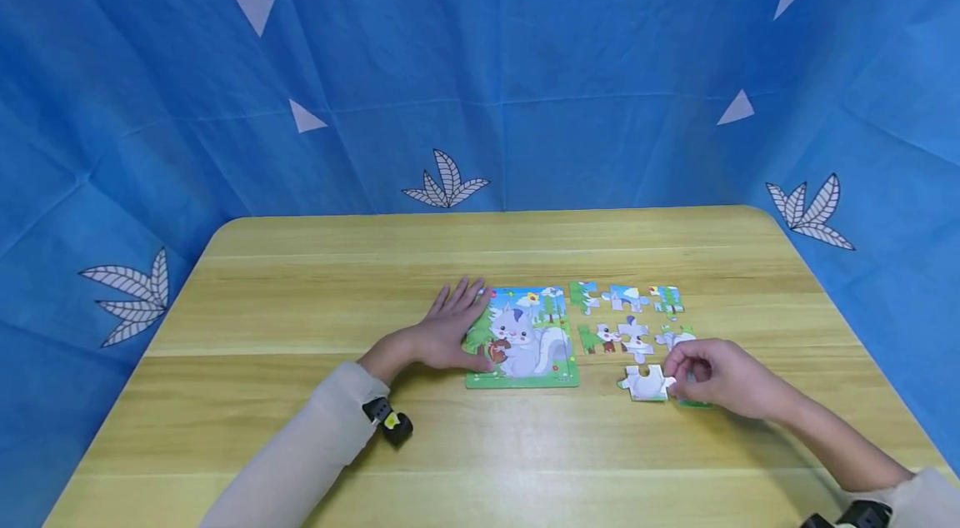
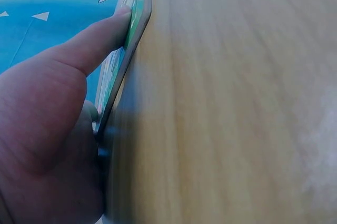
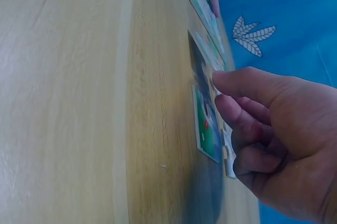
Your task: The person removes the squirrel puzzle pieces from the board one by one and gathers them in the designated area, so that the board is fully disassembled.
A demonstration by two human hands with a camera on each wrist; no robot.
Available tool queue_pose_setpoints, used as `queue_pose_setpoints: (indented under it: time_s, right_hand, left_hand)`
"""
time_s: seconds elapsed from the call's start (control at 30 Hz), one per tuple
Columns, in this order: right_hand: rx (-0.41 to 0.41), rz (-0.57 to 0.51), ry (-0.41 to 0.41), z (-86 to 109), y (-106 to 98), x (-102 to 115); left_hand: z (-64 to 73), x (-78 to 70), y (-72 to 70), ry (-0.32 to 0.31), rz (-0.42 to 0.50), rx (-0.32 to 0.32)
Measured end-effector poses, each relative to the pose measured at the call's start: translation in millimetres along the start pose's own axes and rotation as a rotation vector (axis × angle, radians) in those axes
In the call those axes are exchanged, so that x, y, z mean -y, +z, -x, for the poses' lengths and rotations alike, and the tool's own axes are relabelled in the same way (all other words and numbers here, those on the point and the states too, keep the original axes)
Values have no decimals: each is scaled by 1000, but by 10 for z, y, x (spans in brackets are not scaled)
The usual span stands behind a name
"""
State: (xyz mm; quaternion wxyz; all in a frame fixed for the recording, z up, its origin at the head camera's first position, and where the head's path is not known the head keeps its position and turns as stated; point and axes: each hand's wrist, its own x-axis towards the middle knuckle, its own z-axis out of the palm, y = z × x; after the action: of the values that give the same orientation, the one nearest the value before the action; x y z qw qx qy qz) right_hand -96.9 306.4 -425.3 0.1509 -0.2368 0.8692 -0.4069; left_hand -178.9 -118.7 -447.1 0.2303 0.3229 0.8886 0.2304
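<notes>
A square squirrel puzzle [image 1: 536, 345] lies on the table with its picture facing up. My left hand [image 1: 452, 331] rests at its left edge with the fingers spread; in the left wrist view the thumb [image 2: 102, 39] touches the puzzle's face near its edge. To the right of the puzzle, my right hand [image 1: 723, 378] pinches a puzzle piece [image 1: 645, 383] by its right side between thumb and fingertips. A shadow shows under that piece in the right wrist view. Another piece with a green edge [image 3: 206, 124] lies right under the hand, partly hidden by it in the head view.
Several loose puzzle pieces lie in rows right of the puzzle, such as a tree piece [image 1: 583, 296], a face piece [image 1: 600, 338] and a flower piece [image 1: 667, 300]. The wooden table [image 1: 315, 286] ends at a blue curtain [image 1: 562, 95] behind.
</notes>
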Motion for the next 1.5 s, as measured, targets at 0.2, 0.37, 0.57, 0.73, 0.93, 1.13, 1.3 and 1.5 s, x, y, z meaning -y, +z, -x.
queue_pose_setpoints:
  time_s: [0.2,0.37,0.57,0.73,0.93,1.13,1.3,1.5]
  right_hand:
    - [-1,0,-29,-3,7,-16]
    - [-11,4,-32,-24,17,28]
    - [-2,42,-6,-149,67,133]
    - [32,30,-20,-311,139,241]
    - [41,42,-87,-551,269,390]
    - [42,24,-95,-816,466,525]
    - [-7,32,-88,-1020,616,620]
    - [-88,40,-95,-1212,764,696]
  left_hand:
    - [-6,18,23,5,-4,-3]
    - [8,8,-12,23,-3,-10]
    - [9,20,-8,39,-18,-20]
    - [-2,38,4,38,-3,-25]
    - [-4,68,14,50,23,-50]
    - [33,73,-25,52,80,-73]
    - [75,78,-79,65,87,-98]
    - [120,66,-74,71,-28,-82]
